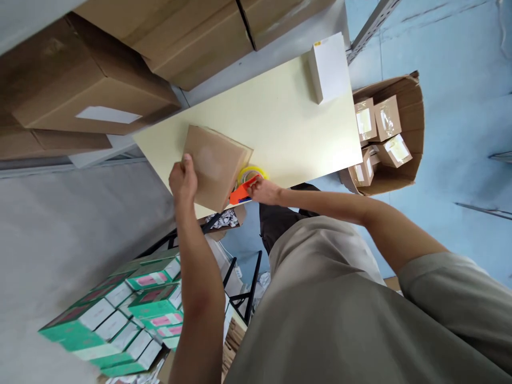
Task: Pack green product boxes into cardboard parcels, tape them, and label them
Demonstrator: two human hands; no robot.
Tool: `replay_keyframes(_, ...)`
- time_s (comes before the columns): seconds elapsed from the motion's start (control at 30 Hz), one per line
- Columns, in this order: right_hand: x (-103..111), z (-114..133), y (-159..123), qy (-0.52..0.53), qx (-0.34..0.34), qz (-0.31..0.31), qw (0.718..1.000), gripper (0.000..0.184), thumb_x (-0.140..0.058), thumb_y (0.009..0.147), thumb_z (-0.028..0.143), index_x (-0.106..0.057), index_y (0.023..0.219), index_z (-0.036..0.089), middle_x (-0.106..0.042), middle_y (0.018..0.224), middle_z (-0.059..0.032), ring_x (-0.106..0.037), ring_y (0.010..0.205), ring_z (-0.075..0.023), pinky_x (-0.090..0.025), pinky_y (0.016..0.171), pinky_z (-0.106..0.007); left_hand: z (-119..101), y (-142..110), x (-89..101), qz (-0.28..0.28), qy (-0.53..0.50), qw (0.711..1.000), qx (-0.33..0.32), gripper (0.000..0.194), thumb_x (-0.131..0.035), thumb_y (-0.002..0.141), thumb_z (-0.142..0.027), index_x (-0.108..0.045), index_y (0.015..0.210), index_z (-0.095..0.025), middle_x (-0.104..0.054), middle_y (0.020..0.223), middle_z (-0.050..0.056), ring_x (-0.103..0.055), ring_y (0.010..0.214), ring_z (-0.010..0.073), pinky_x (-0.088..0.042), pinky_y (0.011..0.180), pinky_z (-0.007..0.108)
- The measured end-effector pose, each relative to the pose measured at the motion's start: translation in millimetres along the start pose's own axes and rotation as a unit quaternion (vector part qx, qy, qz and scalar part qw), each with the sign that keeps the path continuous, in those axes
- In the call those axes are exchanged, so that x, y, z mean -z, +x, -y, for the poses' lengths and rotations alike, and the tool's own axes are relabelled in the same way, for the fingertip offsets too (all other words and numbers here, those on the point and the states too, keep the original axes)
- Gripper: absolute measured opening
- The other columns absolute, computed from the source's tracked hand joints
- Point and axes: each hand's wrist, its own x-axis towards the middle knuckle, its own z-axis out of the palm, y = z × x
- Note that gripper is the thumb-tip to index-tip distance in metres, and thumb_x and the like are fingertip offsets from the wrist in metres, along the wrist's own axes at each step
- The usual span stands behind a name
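A brown cardboard box rests on the pale yellow table, turned at an angle. My left hand grips its left side, thumb over the upper face and the other fingers partly hidden. In my right hand is an orange tape dispenser carrying a roll of yellowish tape. The dispenser is up against the box's right side, near the table's front edge; whether tape is stuck there I cannot tell.
A white box stands at the table's far right corner. Beyond that end, an open carton holds several small taped boxes. Large cartons line the back left. Green and white boxes are stacked at lower left, near black metal legs.
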Motion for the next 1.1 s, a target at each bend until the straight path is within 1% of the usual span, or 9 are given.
replay_keyframes(0.07, -4, 27, 10, 0.008, -0.002, 0.004, 1.000, 0.031, -0.049, 0.107, 0.001, -0.074, 0.125, 0.003, -0.086, 0.111, -0.0188, -0.084, 0.105, -0.0264, -0.059, 0.106, -0.041, -37, 2, -25.7, -0.137, 0.095, 0.984, 0.065, 0.071, -0.043, 0.111, -0.066, -0.060, 0.154, -0.012, -0.060, 0.164, 0.024, -0.044, 0.164, 0.0467, -0.017, 0.141, 0.073)
replay_keyframes(0.17, -8, 50, 21, 0.016, -0.012, 0.013, 1.000, 0.040, -0.042, 0.105, -0.004, -0.076, 0.126, 0.003, -0.085, 0.112, -0.0187, -0.084, 0.103, -0.0267, -0.059, 0.098, -0.040, -92, -3, -61.7, -0.153, 0.104, 0.979, 0.088, 0.093, -0.068, 0.103, -0.064, -0.038, 0.175, -0.014, -0.032, 0.185, 0.026, -0.011, 0.180, 0.0452, -0.005, 0.144, 0.071)
replay_keyframes(0.3, -15, 53, 22, 0.019, -0.029, 0.005, 0.999, 0.044, -0.039, 0.105, -0.003, -0.076, 0.129, 0.004, -0.084, 0.116, -0.0192, -0.083, 0.105, -0.0278, -0.058, 0.096, -0.040, -128, -12, -77.6, -0.155, 0.097, 0.979, 0.088, 0.098, -0.078, 0.097, -0.045, -0.034, 0.177, -0.011, -0.027, 0.188, 0.025, -0.003, 0.181, 0.0432, 0.004, 0.144, 0.069)
replay_keyframes(0.43, -25, 39, 2, 0.026, -0.034, -0.002, 0.999, 0.044, -0.042, 0.104, -0.003, -0.069, 0.138, -0.001, -0.085, 0.113, -0.0234, -0.084, 0.104, -0.0305, -0.058, 0.104, -0.046, -131, -11, -75.2, -0.159, 0.095, 0.979, 0.082, 0.089, -0.076, 0.099, -0.037, -0.040, 0.176, -0.010, -0.031, 0.188, 0.022, -0.006, 0.181, 0.0427, 0.003, 0.144, 0.071)
replay_keyframes(0.53, -33, 19, -34, 0.021, -0.047, 0.005, 0.999, 0.044, -0.041, 0.105, -0.002, -0.064, 0.143, -0.005, -0.084, 0.114, -0.0272, -0.085, 0.105, -0.0328, -0.057, 0.108, -0.051, -124, -7, -77.1, -0.157, 0.079, 0.980, 0.089, 0.090, -0.077, 0.100, -0.037, -0.037, 0.176, -0.009, -0.026, 0.190, 0.022, 0.002, 0.181, 0.0429, 0.008, 0.143, 0.074)
replay_keyframes(0.67, -43, -31, -101, 0.017, -0.088, 0.016, 0.996, 0.043, -0.046, 0.111, 0.009, -0.059, 0.149, -0.007, -0.083, 0.120, -0.0306, -0.084, 0.108, -0.0348, -0.054, 0.114, -0.053, -112, -1, -82.0, -0.104, 0.024, 0.993, 0.059, 0.087, -0.064, 0.110, -0.052, -0.028, 0.180, -0.013, -0.015, 0.194, 0.016, 0.029, 0.176, 0.0426, 0.020, 0.138, 0.079)
replay_keyframes(0.77, -41, -81, -135, 0.023, -0.149, -0.005, 0.989, 0.053, -0.042, 0.119, 0.032, -0.055, 0.151, -0.007, -0.083, 0.119, -0.0323, -0.082, 0.111, -0.0391, -0.052, 0.116, -0.056, -106, 1, -84.4, -0.120, 0.041, 0.990, 0.055, 0.089, -0.065, 0.109, -0.058, -0.030, 0.180, -0.015, -0.018, 0.193, 0.016, 0.033, 0.174, 0.0409, 0.019, 0.139, 0.077)
replay_keyframes(0.93, -12, -137, -114, 0.040, -0.192, -0.098, 0.976, 0.067, -0.020, 0.123, 0.046, -0.051, 0.155, -0.005, -0.082, 0.120, -0.0283, -0.077, 0.118, -0.0400, -0.049, 0.119, -0.060, -106, -3, -83.1, -0.138, 0.040, 0.988, 0.049, 0.088, -0.069, 0.109, -0.054, -0.031, 0.178, -0.014, -0.018, 0.193, 0.017, 0.024, 0.177, 0.0434, 0.018, 0.139, 0.078)
replay_keyframes(1.1, 21, -139, -60, -0.028, -0.150, -0.071, 0.986, 0.059, -0.023, 0.121, 0.037, -0.053, 0.159, 0.002, -0.082, 0.124, -0.0220, -0.078, 0.117, -0.0356, -0.050, 0.119, -0.054, -109, -12, -75.3, -0.132, 0.057, 0.989, 0.021, 0.089, -0.079, 0.101, -0.044, -0.039, 0.174, -0.013, -0.026, 0.190, 0.019, 0.008, 0.181, 0.0439, 0.014, 0.143, 0.075)
